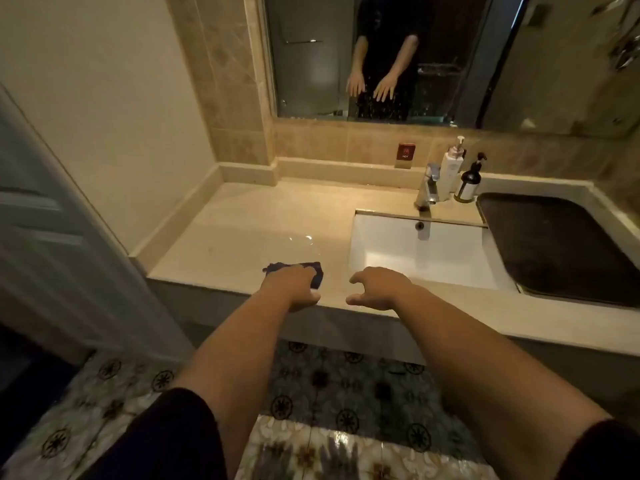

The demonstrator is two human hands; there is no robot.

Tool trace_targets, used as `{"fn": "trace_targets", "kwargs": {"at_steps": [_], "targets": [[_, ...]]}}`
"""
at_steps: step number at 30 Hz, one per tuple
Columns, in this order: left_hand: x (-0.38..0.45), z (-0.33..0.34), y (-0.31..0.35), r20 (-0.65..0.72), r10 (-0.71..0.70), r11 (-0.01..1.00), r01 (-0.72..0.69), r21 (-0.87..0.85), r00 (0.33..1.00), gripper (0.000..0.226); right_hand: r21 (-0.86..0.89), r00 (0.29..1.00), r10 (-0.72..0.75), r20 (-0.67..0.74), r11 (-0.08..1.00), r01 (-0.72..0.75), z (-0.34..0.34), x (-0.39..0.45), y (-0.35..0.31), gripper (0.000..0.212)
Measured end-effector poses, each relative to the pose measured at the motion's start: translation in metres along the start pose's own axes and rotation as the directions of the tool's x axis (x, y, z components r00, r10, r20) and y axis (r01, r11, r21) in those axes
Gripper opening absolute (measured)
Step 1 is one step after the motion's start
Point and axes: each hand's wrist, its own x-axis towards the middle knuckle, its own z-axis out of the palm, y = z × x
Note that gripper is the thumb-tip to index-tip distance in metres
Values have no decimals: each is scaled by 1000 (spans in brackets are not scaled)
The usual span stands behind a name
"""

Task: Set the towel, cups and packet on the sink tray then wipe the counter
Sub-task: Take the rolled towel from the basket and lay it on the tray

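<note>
left hand (290,285): grip pressed flat on cloth (313,270) | cloth: dark blue, crumpled, at counter (225,230) front edge left of sink (419,251) | right hand (377,287): grip half-curled, empty, above counter edge

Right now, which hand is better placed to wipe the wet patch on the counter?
Left. The left hand already presses the dark cloth just below the wet patch; the right hand is empty.

2 hands (291,285), 1 dark cloth (317,270), 2 pump bottles (450,174), 1 tap (428,188), 1 sink (415,251), 1 dark tray (561,244), 1 counter (242,220).
</note>
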Motion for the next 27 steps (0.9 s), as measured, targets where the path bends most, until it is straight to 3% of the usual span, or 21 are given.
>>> {"fn": "trace_targets", "kwargs": {"at_steps": [10,17,27], "targets": [[0,3,4,-35,2,1000,-2,-1,999,39,27,999,24,44,999,-25,7,-3,13,64],[-4,18,18,-18,-4,1000,4,-7,1000,47,5,997,12,74,1000,-13,18,-7,26,66],[-10,67,51,-181,239,961,-205,188,954,39,36,980,196,-45,980,-195,49,-63,49,60]]}}
